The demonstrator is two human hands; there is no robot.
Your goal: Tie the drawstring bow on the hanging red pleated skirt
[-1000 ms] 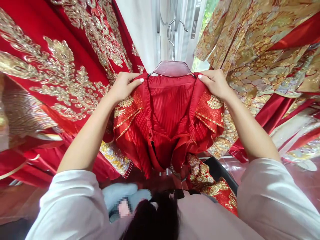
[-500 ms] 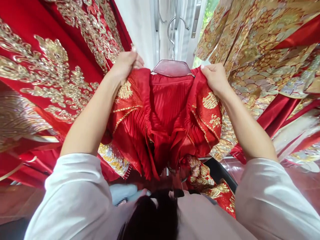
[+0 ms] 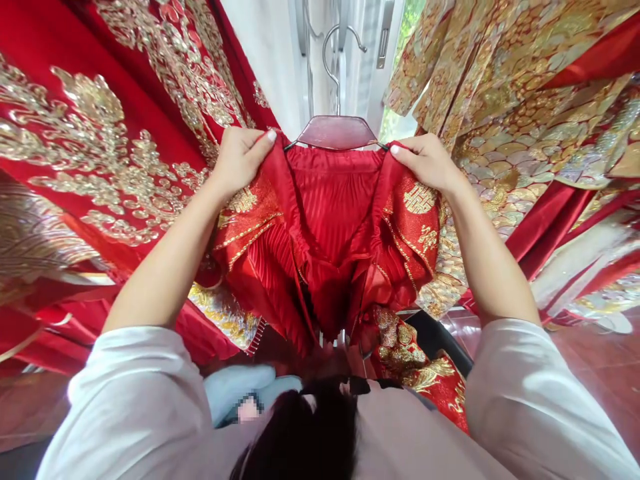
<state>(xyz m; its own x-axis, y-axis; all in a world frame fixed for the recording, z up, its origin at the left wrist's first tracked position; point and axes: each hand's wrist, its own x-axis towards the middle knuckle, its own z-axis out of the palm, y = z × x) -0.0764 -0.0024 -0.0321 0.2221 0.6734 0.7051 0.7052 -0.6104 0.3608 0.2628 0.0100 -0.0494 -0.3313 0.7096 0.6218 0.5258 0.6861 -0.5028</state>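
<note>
A red pleated garment with gold embroidery hangs in front of me on a hanger, which has a dark reddish centre piece and a metal hook. My left hand is closed on the garment's left shoulder, thumb on top of the cloth. At the other shoulder, my right hand pinches the fabric close to the hanger's end. Between the hands the neckline spreads wide. The hanger's shoulder arms are mostly covered by cloth.
Red gowns with gold beading hang at left, and gold patterned garments at right. Behind the hanger is a white door or window frame. Below right, red and gold embroidered cloth lies by a black object.
My left hand has shifted its hold, its thumb now showing over the shoulder cloth. My right hand has moved slightly down and inward. The hanger sits a little farther left in view.
</note>
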